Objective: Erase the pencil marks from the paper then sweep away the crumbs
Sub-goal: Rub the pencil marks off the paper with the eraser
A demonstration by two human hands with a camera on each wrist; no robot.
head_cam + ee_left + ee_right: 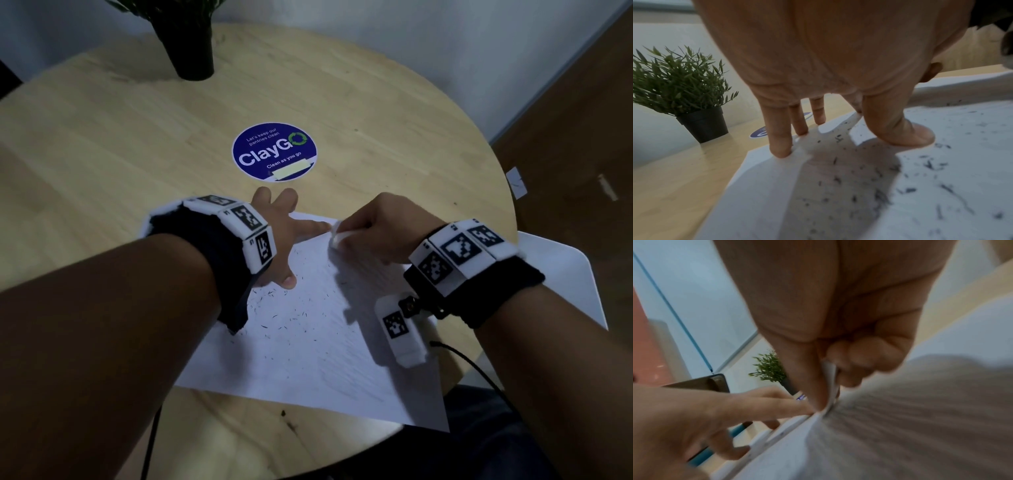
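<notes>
A white sheet of paper (308,349) lies on the round wooden table (102,154), sprinkled with dark eraser crumbs (274,318). My left hand (284,236) lies flat on the paper's far left part, fingers (780,142) spread and pressing it down. My right hand (373,226) pinches a white eraser (337,236) between thumb and fingers, its tip on the paper near the far edge. In the right wrist view the eraser (830,386) shows as a thin white slab in the pinch, blurred. Faint pencil strokes (363,274) streak the paper under the right hand.
A blue round "ClayGo" sticker (274,152) sits beyond the paper. A potted plant (191,44) in a black pot stands at the far edge. A white chair (561,274) is to the right of the table. Cables hang from both wrists.
</notes>
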